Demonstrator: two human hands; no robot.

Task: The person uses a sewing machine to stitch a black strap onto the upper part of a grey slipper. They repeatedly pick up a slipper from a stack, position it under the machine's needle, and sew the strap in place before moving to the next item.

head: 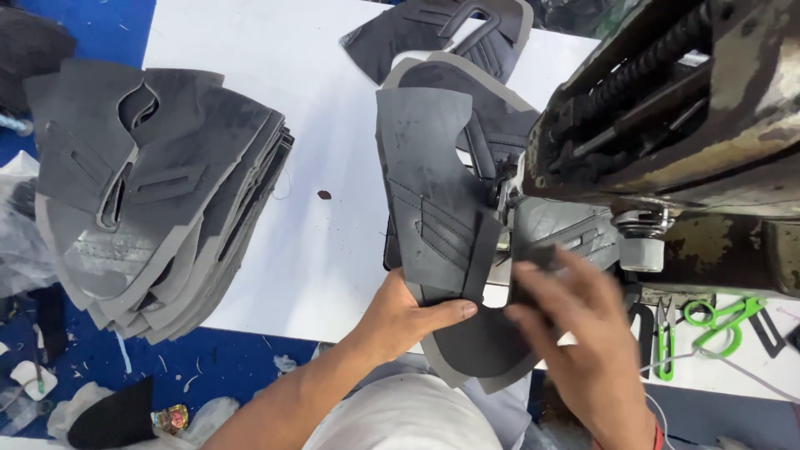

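Note:
My left hand grips the near edge of a dark grey shoe-upper piece with stitched stripes, thumb on top, holding it bent upward on the white table. My right hand is blurred and pinches a small dark strip at the piece's right side, just beside the needle area of the sewing machine. More grey upper pieces lie under and behind the held one.
A tall fanned stack of grey upper pieces sits at the left. Another cut piece lies at the far edge. Green-handled scissors and green thread snips lie at the right. Scraps litter the blue floor.

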